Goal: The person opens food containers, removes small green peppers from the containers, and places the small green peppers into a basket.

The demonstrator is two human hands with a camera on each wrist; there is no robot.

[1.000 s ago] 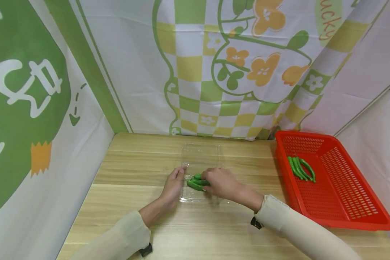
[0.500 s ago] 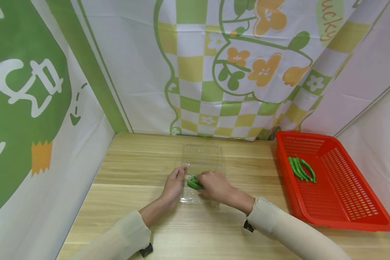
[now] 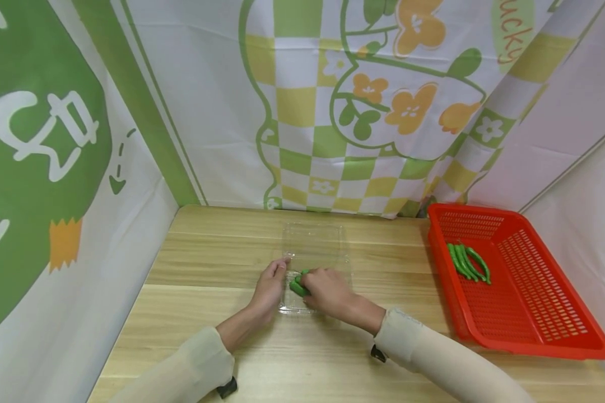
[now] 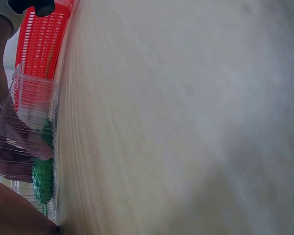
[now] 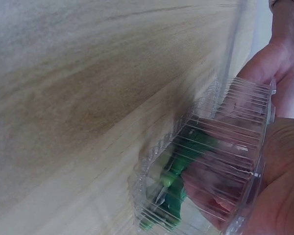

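A clear plastic clamshell box (image 3: 293, 309) lies open on the wooden table, its lid (image 3: 312, 239) flat toward the back. My left hand (image 3: 267, 288) holds the left side of the box, thumb at the rim. Inside the box are several green chili peppers (image 3: 297, 289). My right hand (image 3: 330, 292) reaches into the box with curled fingers around the peppers, hiding their right ends. Through the ribbed wall in the left wrist view, right-hand fingers (image 4: 36, 147) touch a pepper (image 4: 43, 181). The right wrist view shows the peppers (image 5: 174, 166) low against the box's far side.
A red perforated basket (image 3: 521, 344) stands at the table's right side, with several more green chili peppers (image 3: 466, 263) in its left part. Printed cloth (image 3: 302, 106) hangs behind the table (image 3: 196, 235), and more cloth lines the left and right sides.
My right hand has slid left inside the box, covering more of the peppers there. The left hand, the box and the basket stay in place.
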